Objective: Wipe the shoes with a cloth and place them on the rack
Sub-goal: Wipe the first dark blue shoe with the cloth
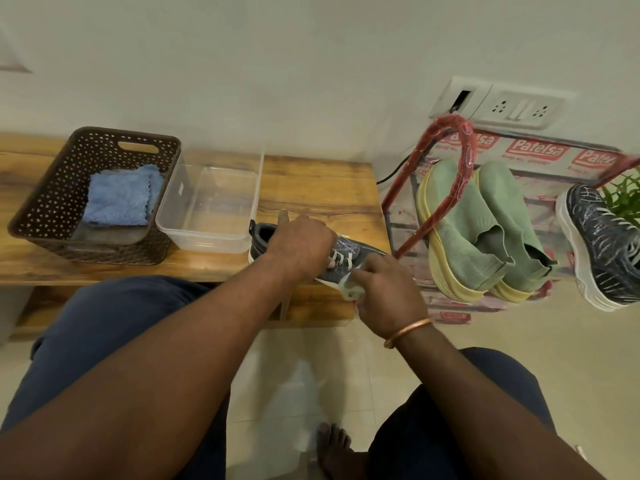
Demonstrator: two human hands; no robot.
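Mid-wipe: left hand [300,244] grips the dark shoe [364,252] on the bench [311,188], right hand [389,294] clutches a cloth [349,289] against its side; next, likely a lift to the rack [428,216] at three o'clock.

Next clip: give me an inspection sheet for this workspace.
Surface: wooden bench, bearing the items below.
Job's things: grey shoe at the bench's front edge; white cloth against its side; red rack holding a green pair and a dark shoe.
Clutter: brown basket with a blue cloth; clear tub.
Hands: left hand grips the grey shoe; right hand holds the white cloth.
Cables: black cable behind the rack.
Surroundings: wall socket, plant, tiled floor.
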